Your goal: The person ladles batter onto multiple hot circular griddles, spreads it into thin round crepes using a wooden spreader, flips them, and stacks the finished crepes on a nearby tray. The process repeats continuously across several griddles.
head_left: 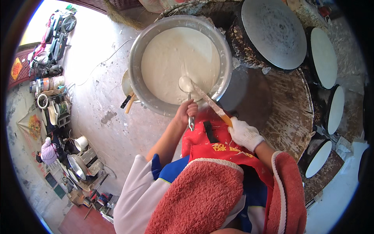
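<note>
A large metal basin (134, 74) filled with pale, thick batter (167, 58) stands before me. My bare left hand (187, 110) is closed around the metal handle of a ladle (186, 84), whose batter-coated bowl is over the basin near its front edge. In a white knit glove, my right hand (244, 133) grips a wooden stick (212, 104) with a yellow lower end. Batter coats the stick's far end, which meets the ladle's bowl; whether it rests on it or just overlaps in view, I cannot tell.
A large round griddle (274, 33) stands at the upper right, with several smaller pans with white round faces (324, 58) curving down the right side. A pale bowl (126, 84) with handles is beside the basin. Motorbikes (58, 37) and cluttered shelves line the left.
</note>
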`<control>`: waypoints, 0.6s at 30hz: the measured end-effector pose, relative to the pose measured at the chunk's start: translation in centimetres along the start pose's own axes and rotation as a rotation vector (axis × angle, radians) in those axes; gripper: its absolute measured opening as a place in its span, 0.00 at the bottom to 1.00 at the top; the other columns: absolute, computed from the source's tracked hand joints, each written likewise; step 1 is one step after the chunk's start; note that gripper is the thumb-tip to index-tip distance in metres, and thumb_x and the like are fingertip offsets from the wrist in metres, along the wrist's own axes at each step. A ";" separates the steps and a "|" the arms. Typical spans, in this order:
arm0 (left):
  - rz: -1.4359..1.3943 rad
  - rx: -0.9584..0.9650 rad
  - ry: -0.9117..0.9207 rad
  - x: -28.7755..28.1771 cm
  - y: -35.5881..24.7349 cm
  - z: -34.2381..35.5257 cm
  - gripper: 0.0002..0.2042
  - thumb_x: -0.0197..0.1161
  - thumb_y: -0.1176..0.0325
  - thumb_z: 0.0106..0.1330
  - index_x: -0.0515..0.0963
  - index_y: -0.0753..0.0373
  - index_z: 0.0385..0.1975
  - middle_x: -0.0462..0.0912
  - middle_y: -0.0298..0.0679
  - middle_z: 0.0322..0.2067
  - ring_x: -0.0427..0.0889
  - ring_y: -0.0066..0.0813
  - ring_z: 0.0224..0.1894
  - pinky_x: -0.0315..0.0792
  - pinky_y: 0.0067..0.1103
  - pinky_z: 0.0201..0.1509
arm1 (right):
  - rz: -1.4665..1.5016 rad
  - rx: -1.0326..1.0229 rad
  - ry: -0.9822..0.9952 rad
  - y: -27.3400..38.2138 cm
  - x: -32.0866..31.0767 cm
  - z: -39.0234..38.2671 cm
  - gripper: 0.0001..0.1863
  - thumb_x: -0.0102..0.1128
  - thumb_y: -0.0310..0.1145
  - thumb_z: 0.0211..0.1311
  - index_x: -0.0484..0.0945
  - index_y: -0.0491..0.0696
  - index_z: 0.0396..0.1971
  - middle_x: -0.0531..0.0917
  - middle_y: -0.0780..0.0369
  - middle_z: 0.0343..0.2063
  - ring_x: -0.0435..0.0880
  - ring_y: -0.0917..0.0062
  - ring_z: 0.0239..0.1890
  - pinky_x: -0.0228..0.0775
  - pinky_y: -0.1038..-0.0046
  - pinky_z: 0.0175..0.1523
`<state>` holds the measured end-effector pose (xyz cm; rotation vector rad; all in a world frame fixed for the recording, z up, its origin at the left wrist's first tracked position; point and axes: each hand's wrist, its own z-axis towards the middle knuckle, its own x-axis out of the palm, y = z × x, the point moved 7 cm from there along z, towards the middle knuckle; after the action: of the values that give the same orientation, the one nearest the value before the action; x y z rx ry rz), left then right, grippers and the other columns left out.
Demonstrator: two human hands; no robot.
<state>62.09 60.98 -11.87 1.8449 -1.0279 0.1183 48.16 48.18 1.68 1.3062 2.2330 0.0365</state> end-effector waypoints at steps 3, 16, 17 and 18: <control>-0.170 0.033 0.231 4.5 4.8 -1.2 0.19 0.42 0.61 0.75 0.56 0.55 0.17 0.54 0.25 0.10 0.53 0.15 0.09 0.52 0.18 0.11 | 0.199 0.010 0.107 -0.5 -1.0 -1.6 0.16 0.47 0.41 0.66 0.69 0.46 0.47 0.80 0.47 0.35 0.80 0.56 0.36 0.72 0.56 0.39; 0.468 0.090 0.939 23.1 19.6 -15.2 0.17 0.35 0.58 0.78 0.55 0.56 0.24 0.50 0.26 0.10 0.50 0.16 0.08 0.47 0.18 0.09 | 0.595 -0.629 -0.209 6.1 -13.2 -9.6 0.14 0.52 0.37 0.67 0.72 0.46 0.48 0.72 0.64 0.17 0.69 0.76 0.14 0.62 0.74 0.19; 0.565 0.108 0.966 24.0 20.5 -16.6 0.17 0.33 0.57 0.78 0.55 0.56 0.24 0.50 0.25 0.10 0.49 0.15 0.07 0.46 0.17 0.08 | 0.490 -0.749 -0.383 6.8 -14.4 -10.4 0.14 0.53 0.35 0.66 0.72 0.46 0.49 0.73 0.62 0.17 0.72 0.71 0.15 0.66 0.71 0.21; 0.663 0.110 0.995 24.8 21.3 -17.9 0.17 0.33 0.57 0.78 0.55 0.56 0.25 0.50 0.25 0.10 0.48 0.14 0.07 0.46 0.16 0.07 | 0.385 -0.864 -0.558 7.4 -15.4 -11.3 0.15 0.54 0.34 0.66 0.72 0.46 0.50 0.75 0.59 0.16 0.76 0.65 0.16 0.70 0.67 0.22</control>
<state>69.25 56.85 24.48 1.1787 -0.8385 1.3519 54.56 42.30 20.24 1.0388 1.2289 0.6218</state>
